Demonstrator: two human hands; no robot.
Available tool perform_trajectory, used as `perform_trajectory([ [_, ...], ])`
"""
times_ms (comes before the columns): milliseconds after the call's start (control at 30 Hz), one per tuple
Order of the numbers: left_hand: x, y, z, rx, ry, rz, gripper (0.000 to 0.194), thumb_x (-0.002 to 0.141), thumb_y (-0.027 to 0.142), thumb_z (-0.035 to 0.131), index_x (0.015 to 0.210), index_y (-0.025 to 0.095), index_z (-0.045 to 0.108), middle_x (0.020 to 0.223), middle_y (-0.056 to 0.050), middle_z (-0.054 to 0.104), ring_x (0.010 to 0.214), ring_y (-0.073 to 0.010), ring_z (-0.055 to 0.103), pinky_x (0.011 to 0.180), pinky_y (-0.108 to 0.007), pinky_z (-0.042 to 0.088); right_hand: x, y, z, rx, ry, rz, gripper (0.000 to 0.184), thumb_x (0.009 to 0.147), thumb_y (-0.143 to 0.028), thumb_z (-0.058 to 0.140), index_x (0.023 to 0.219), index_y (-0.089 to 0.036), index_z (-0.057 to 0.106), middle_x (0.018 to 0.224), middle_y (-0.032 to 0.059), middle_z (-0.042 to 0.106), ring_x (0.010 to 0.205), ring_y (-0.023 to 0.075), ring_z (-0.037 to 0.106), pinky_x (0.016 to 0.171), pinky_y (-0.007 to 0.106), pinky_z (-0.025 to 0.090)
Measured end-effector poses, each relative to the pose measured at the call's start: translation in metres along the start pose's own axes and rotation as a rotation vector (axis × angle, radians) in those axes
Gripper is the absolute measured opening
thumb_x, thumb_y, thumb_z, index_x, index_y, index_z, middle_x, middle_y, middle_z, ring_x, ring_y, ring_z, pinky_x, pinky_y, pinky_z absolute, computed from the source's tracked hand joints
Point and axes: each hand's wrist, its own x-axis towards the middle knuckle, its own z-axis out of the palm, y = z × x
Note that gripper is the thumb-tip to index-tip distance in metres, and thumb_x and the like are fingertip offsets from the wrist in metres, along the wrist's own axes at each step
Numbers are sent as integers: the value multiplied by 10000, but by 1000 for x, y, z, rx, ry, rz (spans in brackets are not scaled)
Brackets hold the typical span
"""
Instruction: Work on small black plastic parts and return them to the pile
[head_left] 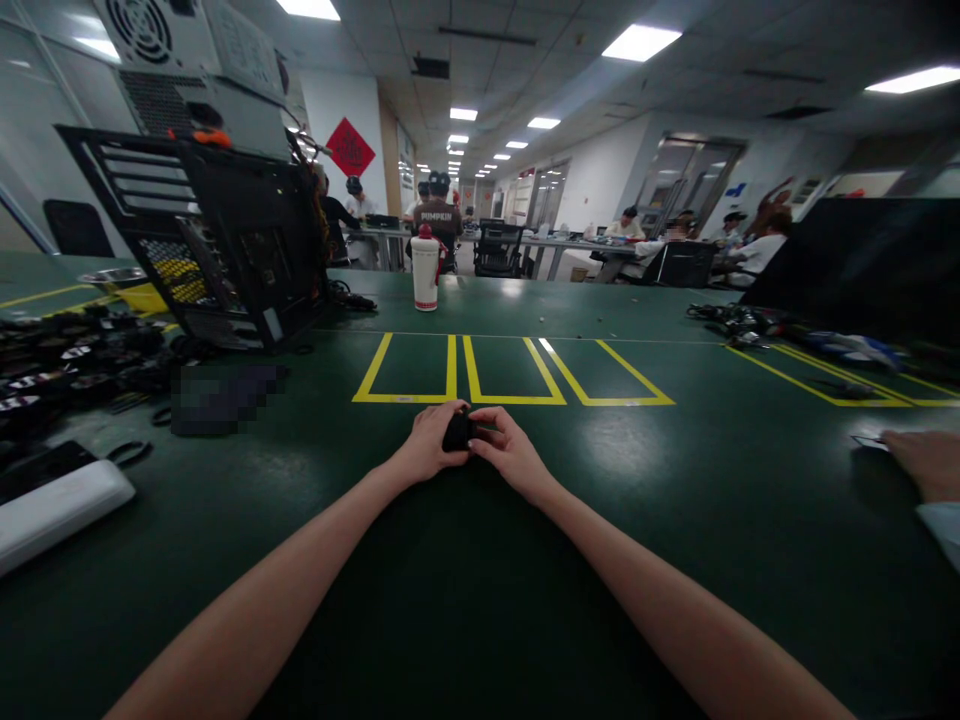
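Both my hands meet at the middle of the dark green table (pixel 480 600), just below the yellow taped boxes (pixel 510 375). My left hand (pixel 429 445) and my right hand (pixel 506 450) are closed together around a small black object (pixel 457 432) held between them. Only part of the object shows between the fingers, so I cannot make out what it is. Both forearms stretch forward from the bottom edge of the view.
An open black computer case (pixel 217 240) stands at the back left, with a pile of dark parts (pixel 67 365) beside it. A white bottle (pixel 425 268) stands behind the boxes. A white pad (pixel 56 510) lies at left. Another person's hand (pixel 926 462) rests at the right edge.
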Motion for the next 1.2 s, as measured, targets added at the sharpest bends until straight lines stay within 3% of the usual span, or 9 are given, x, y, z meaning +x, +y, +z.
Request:
perform_trajectory([
  [133, 1, 1, -1, -6, -27, -25, 593, 638, 300, 601, 1165, 192, 353, 1130, -82, 470, 1071, -264, 418, 926, -427, 301, 1, 1, -2, -64, -6, 9, 441, 686, -119, 534, 1100, -239, 443, 1151, 34, 455, 1087, 171, 459, 950, 356, 357],
  [400, 2, 1, -3, -49, -57, -42, 583, 639, 301, 610, 1157, 221, 353, 1136, -68, 470, 1048, -255, 441, 917, -435, 311, -2, 4, 1, -137, 67, -7, 188, 684, -154, 541, 854, -201, 477, 1066, 17, 496, 976, 147, 521, 873, 323, 414],
  [567, 2, 3, -5, -69, -56, -39, 540, 659, 347, 598, 1133, 215, 376, 1105, -69, 491, 1013, -252, 467, 893, -429, 334, 0, 5, -1, -295, 83, -31, 316, 724, -145, 479, 1028, -227, 453, 1039, 20, 502, 941, 141, 517, 853, 319, 415],
  [867, 7, -5, 1, -9, -42, -155, 531, 655, 416, 587, 1105, 195, 411, 1107, -92, 487, 1028, -274, 449, 857, -440, 357, -3, 6, -6, -678, 252, -12, 370, 736, -209, 481, 1105, -201, 451, 1120, 66, 444, 1066, 186, 429, 958, 368, 307],
  [1033, 6, -9, 2, -17, -18, -207, 563, 662, 403, 587, 1147, 213, 371, 1099, -82, 498, 1037, -262, 461, 881, -440, 339, -5, 7, -7, -764, 137, 1, 523, 671, -289, 584, 1155, -180, 419, 1152, 88, 475, 1100, 234, 411, 969, 420, 274],
  [1200, 5, -6, 3, -28, -37, -199, 606, 656, 462, 580, 1161, 220, 350, 1096, -80, 507, 1011, -249, 492, 883, -435, 340, -3, 10, -5, -814, 179, 40, 414, 693, -204, 559, 1096, -182, 464, 1097, 87, 523, 1021, 235, 475, 901, 427, 340],
])
